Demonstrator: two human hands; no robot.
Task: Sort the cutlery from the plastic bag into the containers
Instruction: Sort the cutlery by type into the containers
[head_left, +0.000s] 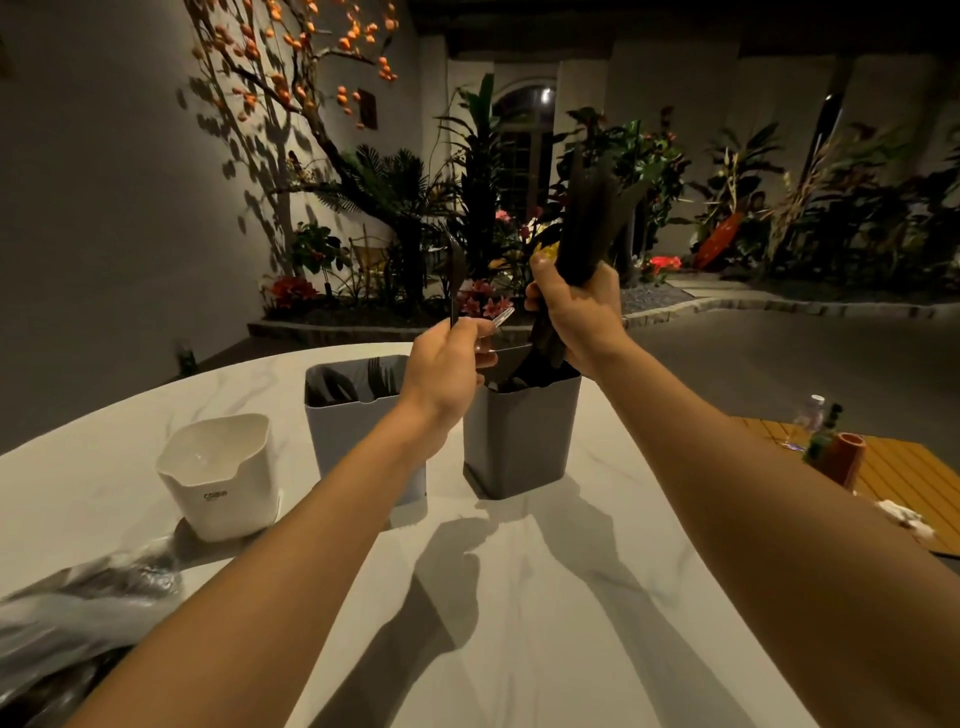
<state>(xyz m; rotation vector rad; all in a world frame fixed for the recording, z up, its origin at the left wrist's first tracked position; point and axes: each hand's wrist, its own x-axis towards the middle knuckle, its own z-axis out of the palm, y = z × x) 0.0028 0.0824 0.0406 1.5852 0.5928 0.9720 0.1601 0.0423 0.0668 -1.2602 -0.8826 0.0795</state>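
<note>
Now my left hand (447, 364) pinches one black utensil (456, 275) mid-frame; my right hand (576, 317) clenches a cutlery bundle (587, 223). Loosening that grip could spill pieces past the dark grey container (519, 441).

The surface (519, 597) looks like white stone with faint grey veins, smooth, with a soft sheen; the white container (221, 478) looks like smooth plastic with a slight gloss, small highlights showing inside its rim; the light grey container (343, 431) and the dark grey container (519, 441) look like matt plastic with smooth walls; the raised bundle of black cutlery (587, 223) appears to be matt black plastic, as does the single black utensil (456, 280); the plastic bag (78, 613), blurred here, is clear film, crinkled and shiny; the side table (904, 478) on the right is slatted wood, warm-toned and fairly matt; the floor (779, 364) beyond looks dull and slightly rough.
</note>
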